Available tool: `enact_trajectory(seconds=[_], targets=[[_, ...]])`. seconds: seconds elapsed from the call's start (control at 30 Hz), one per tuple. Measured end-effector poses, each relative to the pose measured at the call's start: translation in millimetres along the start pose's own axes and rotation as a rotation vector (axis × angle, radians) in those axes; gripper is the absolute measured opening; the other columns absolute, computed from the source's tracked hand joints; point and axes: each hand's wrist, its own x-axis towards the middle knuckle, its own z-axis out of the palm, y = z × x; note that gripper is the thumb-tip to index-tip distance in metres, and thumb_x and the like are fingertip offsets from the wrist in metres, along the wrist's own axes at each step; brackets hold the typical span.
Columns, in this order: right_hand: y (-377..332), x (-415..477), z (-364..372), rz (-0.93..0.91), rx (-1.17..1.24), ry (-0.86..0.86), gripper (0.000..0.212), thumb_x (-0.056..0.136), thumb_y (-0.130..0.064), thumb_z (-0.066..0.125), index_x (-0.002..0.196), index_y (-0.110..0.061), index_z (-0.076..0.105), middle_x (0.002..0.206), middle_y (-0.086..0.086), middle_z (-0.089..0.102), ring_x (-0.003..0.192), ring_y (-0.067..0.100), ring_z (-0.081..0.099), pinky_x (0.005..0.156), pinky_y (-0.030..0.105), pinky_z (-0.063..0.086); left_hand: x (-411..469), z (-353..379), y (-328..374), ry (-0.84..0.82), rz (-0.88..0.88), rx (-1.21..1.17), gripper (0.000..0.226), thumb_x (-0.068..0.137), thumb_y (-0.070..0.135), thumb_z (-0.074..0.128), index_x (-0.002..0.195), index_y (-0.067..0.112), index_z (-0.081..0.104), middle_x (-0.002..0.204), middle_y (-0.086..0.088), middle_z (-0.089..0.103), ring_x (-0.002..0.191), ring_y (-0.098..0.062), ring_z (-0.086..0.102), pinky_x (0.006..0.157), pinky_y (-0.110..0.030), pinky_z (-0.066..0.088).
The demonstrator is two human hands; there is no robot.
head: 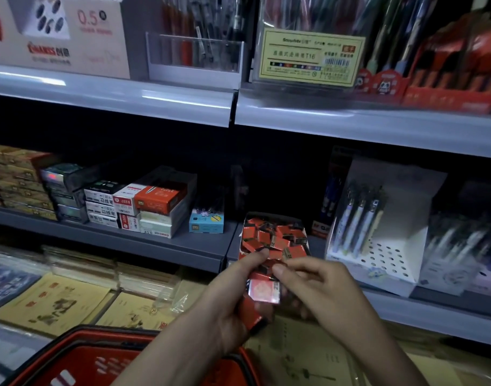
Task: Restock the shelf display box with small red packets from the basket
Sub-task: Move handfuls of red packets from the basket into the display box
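The display box (275,215) stands on the middle shelf at centre, filled with a loose heap of small red packets (277,238). Just in front of it my left hand (233,299) grips a stack of red packets (263,293). My right hand (322,293) meets it from the right, thumb and fingers pinching the top packet (275,264) of that stack. The red basket (105,358) with its black rim sits at the bottom left, below my left forearm; its contents are hidden.
Stapler and staple boxes (144,210) fill the shelf left of the display box, with a small blue box (206,224) nearby. A white pen stand (378,238) stands to the right. Yellow paper packs (57,305) lie below. The upper shelf edge (350,126) overhangs.
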Motion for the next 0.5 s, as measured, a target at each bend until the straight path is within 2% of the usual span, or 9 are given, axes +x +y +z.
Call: enact_trajectory(seconds=[0.1,0.2,0.3,0.37,0.43,0.5], targets=[[5,3,-3,0.057,0.053,0.071,0.012,0.087,-0.029,0.078,0.097,-0.021,0.078,0.068,-0.004,0.075,0.054,0.004,0.063,0.057,0.024,0.046,2,3,2,-0.006,0.024,0.068,0.048,0.084,0.039,0.08,0.111,0.0,0.074,0.084,-0.02,0.075,0.057,-0.023,0.069,0.051,-0.025,0.042],[5,11,-5,0.128,0.231,0.077,0.017,0.086,-0.026,0.079,0.1,-0.017,0.078,0.078,0.005,0.078,0.064,0.013,0.065,0.058,0.029,0.046,-3,6,6,0.0,0.028,0.11,0.036,0.085,0.038,0.078,0.094,0.004,0.075,0.07,-0.015,0.071,0.047,-0.019,0.063,0.041,-0.019,0.04],[2,24,-3,0.137,0.304,0.127,0.014,0.087,-0.023,0.079,0.097,-0.014,0.079,0.075,0.008,0.077,0.061,0.015,0.063,0.056,0.026,0.048,-4,8,12,0.014,0.043,0.102,0.034,0.081,0.037,0.082,0.087,0.005,0.073,0.072,-0.012,0.069,0.051,-0.02,0.061,0.034,-0.017,0.037],[-2,35,-3,0.156,0.335,0.15,0.01,0.087,-0.015,0.079,0.097,-0.012,0.078,0.071,0.009,0.076,0.058,0.015,0.063,0.057,0.024,0.051,0,8,16,0.038,0.016,0.065,0.035,0.082,0.036,0.082,0.09,0.003,0.071,0.075,-0.012,0.068,0.054,-0.021,0.061,0.033,-0.018,0.038],[-9,46,-3,0.145,0.384,0.165,0.01,0.089,-0.006,0.076,0.097,-0.011,0.077,0.076,0.01,0.078,0.065,0.019,0.071,0.065,0.027,0.059,0,8,24,0.061,-0.022,-0.028,0.035,0.085,0.032,0.081,0.097,0.0,0.071,0.079,-0.015,0.067,0.058,-0.024,0.06,0.037,-0.022,0.046],[-14,63,-2,0.074,0.274,0.275,0.011,0.088,-0.006,0.076,0.094,-0.015,0.075,0.078,0.004,0.079,0.071,0.014,0.076,0.069,0.027,0.062,-1,5,34,0.066,-0.073,-0.16,0.035,0.085,0.025,0.077,0.104,-0.003,0.069,0.085,-0.019,0.065,0.063,-0.026,0.058,0.039,-0.027,0.051]])
